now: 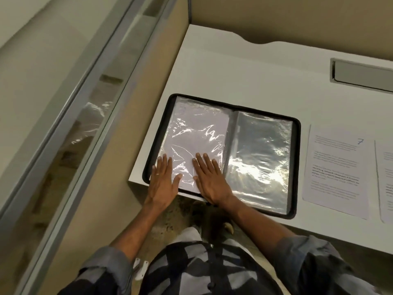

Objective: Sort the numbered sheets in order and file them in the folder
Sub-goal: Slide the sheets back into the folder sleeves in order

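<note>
A black zip folder (pixel 296 167) lies open on the white desk (pixel 244 77), with clear plastic sleeves on both sides. The left sleeve (pixel 197 133) holds a white sheet; the right sleeve (pixel 261 158) looks dark. My left hand (pixel 163 179) presses flat on the lower left of the left sleeve, fingers straight. My right hand (pixel 209 179) lies flat beside it, near the spine. To the right of the folder lies a printed sheet marked 7 (pixel 336 167). Another printed sheet (pixel 386 179) is cut off by the frame's right edge.
A grey cable hatch (pixel 361 74) is set into the desk at the back right. A beige partition with a glass strip (pixel 89 116) runs along the desk's left side. The folder's near left corner sits at the desk's front edge.
</note>
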`<control>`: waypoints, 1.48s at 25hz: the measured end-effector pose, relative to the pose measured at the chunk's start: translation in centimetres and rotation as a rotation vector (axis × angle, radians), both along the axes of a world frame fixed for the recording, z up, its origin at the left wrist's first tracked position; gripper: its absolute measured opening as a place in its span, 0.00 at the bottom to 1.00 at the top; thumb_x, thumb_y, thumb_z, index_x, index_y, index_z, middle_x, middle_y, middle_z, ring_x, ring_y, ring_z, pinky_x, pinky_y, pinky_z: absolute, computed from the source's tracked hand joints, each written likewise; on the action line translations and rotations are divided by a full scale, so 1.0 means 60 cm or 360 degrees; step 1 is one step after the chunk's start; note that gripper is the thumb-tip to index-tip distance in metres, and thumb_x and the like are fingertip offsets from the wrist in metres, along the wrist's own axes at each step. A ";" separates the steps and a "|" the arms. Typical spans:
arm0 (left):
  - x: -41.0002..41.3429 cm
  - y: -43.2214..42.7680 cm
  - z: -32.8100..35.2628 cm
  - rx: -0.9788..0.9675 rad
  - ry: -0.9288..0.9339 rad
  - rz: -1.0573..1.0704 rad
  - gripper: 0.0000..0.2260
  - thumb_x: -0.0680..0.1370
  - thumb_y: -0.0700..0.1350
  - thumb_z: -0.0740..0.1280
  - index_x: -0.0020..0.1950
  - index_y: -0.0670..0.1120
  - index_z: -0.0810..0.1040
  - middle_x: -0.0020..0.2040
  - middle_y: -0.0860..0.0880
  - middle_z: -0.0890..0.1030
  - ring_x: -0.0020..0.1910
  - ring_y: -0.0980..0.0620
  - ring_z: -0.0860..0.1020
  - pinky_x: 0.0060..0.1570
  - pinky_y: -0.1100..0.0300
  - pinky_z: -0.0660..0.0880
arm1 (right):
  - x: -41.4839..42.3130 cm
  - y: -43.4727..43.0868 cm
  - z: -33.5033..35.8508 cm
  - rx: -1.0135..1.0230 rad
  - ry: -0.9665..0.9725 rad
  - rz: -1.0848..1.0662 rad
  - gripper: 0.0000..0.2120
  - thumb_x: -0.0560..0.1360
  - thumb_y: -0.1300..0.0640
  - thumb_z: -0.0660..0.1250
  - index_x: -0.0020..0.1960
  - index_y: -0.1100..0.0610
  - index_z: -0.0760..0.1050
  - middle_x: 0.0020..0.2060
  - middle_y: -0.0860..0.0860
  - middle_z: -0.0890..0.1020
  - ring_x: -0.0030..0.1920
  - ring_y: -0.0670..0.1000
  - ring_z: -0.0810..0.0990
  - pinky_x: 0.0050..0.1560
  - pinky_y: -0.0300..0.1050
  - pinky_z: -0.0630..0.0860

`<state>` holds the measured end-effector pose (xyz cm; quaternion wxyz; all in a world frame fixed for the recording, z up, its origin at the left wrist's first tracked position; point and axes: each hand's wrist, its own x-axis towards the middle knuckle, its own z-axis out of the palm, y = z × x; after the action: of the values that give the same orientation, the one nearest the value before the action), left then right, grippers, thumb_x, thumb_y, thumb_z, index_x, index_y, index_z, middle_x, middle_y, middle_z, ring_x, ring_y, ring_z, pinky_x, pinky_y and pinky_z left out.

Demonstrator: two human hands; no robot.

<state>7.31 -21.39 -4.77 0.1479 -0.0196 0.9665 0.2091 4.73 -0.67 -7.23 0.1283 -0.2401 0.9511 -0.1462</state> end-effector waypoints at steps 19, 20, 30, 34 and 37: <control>0.028 0.449 0.065 0.0262 0.0371 -0.0769 0.30 0.86 0.58 0.46 0.83 0.47 0.40 0.82 0.48 0.34 0.81 0.52 0.33 0.81 0.48 0.38 | 0.174 0.405 0.147 -0.0147 0.0189 -0.1082 0.29 0.86 0.42 0.42 0.83 0.51 0.40 0.82 0.47 0.40 0.81 0.47 0.35 0.82 0.54 0.40; 0.043 0.494 0.073 0.0253 0.0400 -0.0806 0.30 0.85 0.58 0.45 0.83 0.46 0.41 0.82 0.47 0.34 0.81 0.51 0.33 0.81 0.47 0.38 | 0.201 0.444 0.156 -0.0140 0.0175 -0.1117 0.30 0.86 0.41 0.41 0.83 0.51 0.40 0.82 0.47 0.39 0.81 0.47 0.35 0.81 0.54 0.39; 0.179 0.893 0.131 0.0380 0.0499 -0.1141 0.33 0.83 0.64 0.39 0.83 0.47 0.39 0.83 0.48 0.34 0.81 0.49 0.34 0.80 0.44 0.37 | 0.427 0.782 0.214 0.0095 0.0183 -0.1474 0.31 0.85 0.40 0.40 0.83 0.52 0.40 0.82 0.47 0.39 0.81 0.48 0.35 0.81 0.53 0.38; 0.176 1.001 0.140 0.0276 0.0557 -0.1287 0.36 0.80 0.68 0.34 0.83 0.49 0.37 0.82 0.49 0.33 0.81 0.49 0.33 0.80 0.44 0.37 | 0.450 0.877 0.216 0.0157 0.0175 -0.1686 0.30 0.86 0.41 0.43 0.83 0.51 0.38 0.81 0.47 0.36 0.80 0.48 0.32 0.81 0.52 0.36; 0.151 1.075 0.135 0.0262 0.0554 -0.1349 0.36 0.81 0.68 0.38 0.83 0.48 0.39 0.82 0.48 0.33 0.81 0.48 0.33 0.80 0.43 0.38 | 0.444 0.948 0.208 0.0161 0.0137 -0.1752 0.30 0.86 0.41 0.42 0.83 0.51 0.38 0.81 0.47 0.37 0.80 0.48 0.32 0.81 0.54 0.37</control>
<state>16.35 43.09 3.34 0.0569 0.4243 0.8798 0.2064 31.40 56.24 5.27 0.0054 0.2931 0.9463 -0.1359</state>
